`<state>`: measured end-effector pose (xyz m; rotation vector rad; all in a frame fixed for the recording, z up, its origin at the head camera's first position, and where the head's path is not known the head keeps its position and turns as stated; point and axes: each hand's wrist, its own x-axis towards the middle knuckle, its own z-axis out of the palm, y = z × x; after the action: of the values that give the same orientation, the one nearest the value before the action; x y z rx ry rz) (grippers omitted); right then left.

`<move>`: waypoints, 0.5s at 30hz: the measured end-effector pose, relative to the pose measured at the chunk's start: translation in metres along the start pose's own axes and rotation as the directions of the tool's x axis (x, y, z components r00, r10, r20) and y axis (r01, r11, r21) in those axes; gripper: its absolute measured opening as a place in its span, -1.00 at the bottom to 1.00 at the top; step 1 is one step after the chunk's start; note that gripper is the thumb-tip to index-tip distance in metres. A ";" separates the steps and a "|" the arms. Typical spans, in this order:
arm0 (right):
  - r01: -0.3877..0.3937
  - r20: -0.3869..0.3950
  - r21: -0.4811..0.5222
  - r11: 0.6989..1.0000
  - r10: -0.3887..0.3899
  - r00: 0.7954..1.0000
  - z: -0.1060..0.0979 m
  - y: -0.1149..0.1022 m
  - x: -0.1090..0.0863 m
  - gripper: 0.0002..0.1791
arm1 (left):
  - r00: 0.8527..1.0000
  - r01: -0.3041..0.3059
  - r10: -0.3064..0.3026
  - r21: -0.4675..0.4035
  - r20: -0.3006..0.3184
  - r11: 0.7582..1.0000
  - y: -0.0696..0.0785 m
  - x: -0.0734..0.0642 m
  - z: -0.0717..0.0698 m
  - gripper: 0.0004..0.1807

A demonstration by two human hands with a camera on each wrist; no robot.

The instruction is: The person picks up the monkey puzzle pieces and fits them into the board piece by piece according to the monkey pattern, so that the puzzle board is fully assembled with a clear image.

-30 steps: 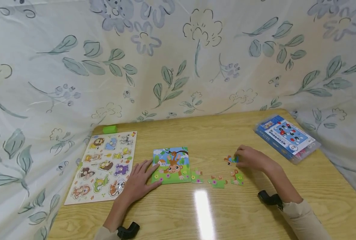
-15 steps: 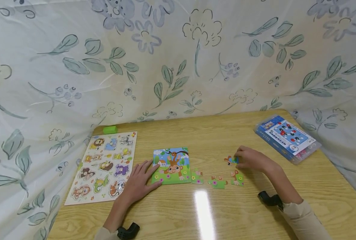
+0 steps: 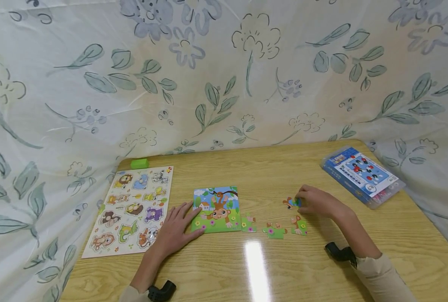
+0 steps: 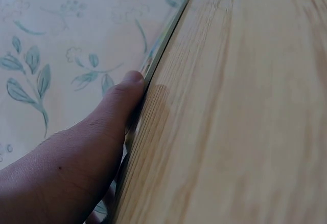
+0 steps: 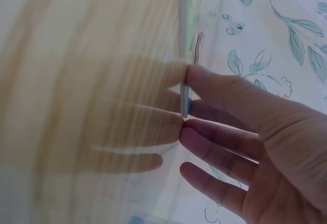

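1. Tabletop point(image 3: 216, 268): wooden, carrying everything listed below.
2. Board point(image 3: 122, 248): animal-covered, on the left, just beside the left hand.
3. Box point(image 3: 363, 174): blue and clear, beyond the right hand, apart from it.
4. Picture point(image 3: 219, 209): a monkey hanging by its tail, lying between the hands.
5. Left hand point(image 3: 176, 228): fingers spread and relaxed, thumb and forefinger touching the picture's left side.
6. Right hand point(image 3: 316, 201): thumb and fingertips drawn close together, this grip pinching the face piece.
7. Face piece point(image 3: 290, 204): held by its right end, projecting leftward from the grip; I cannot tell whether it touches the tabletop.
8. Loose pieces: flower piece point(image 3: 249, 226) just beside the picture; paw piece point(image 3: 301, 226) just nearer the person than the grip; middle piece point(image 3: 276, 233) between those two.
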<state>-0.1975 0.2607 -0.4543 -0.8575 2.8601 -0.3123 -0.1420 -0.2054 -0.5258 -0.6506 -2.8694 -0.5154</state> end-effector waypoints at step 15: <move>-0.018 -0.080 -0.114 0.993 0.009 0.997 0.004 -0.006 0.001 -0.68 | 1.000 -0.001 0.001 0.009 -0.005 1.000 -0.001 0.000 0.001 -0.28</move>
<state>-0.1950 0.2547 -0.4569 -0.8633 2.9817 -0.1864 -0.1428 -0.2056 -0.5266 -0.6491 -2.8651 -0.5029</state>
